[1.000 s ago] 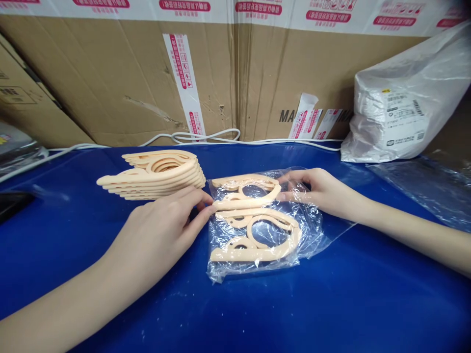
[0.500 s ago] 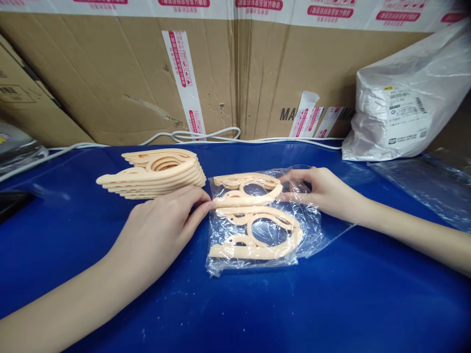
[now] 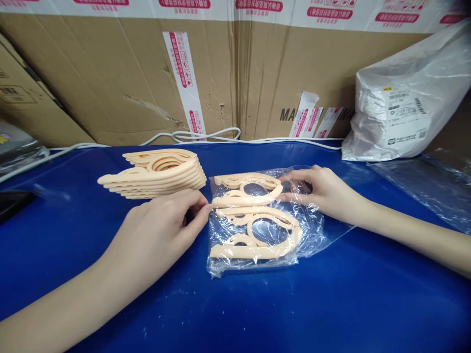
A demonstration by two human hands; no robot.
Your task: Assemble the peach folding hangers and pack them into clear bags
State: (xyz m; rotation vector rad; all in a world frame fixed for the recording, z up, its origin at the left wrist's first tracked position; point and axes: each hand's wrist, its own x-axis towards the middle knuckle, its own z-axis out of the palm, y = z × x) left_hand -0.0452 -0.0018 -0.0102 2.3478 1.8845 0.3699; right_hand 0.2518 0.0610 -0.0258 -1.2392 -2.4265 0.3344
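Observation:
Two rows of beige folding clothes hangers (image 3: 257, 252) lie flat inside a clear plastic bag (image 3: 311, 230) at the middle of the blue table. My left hand (image 3: 164, 223) pinches the bag's left edge between thumb and forefinger, by the tip of the upper hanger. At the upper right of the bag, my right hand (image 3: 320, 189) has its thumb and fingers closed around the film and the rounded hanger end; some fingers show only through the plastic. A neat stack of the same beige hangers (image 3: 154, 175) sits just beyond my left hand, unbagged.
Large cardboard boxes (image 3: 128, 73) wall off the back of the blue table (image 3: 235, 314). A white cable (image 3: 206, 135) runs along their foot. On the right stand a white labelled plastic bag (image 3: 390, 108) and flat clear film (image 3: 423, 186). A dark object (image 3: 13, 203) lies at far left.
Almost nothing differs. My left hand has drawn slightly down and left along the bag's edge; the bagged hangers and my right hand stay in place.

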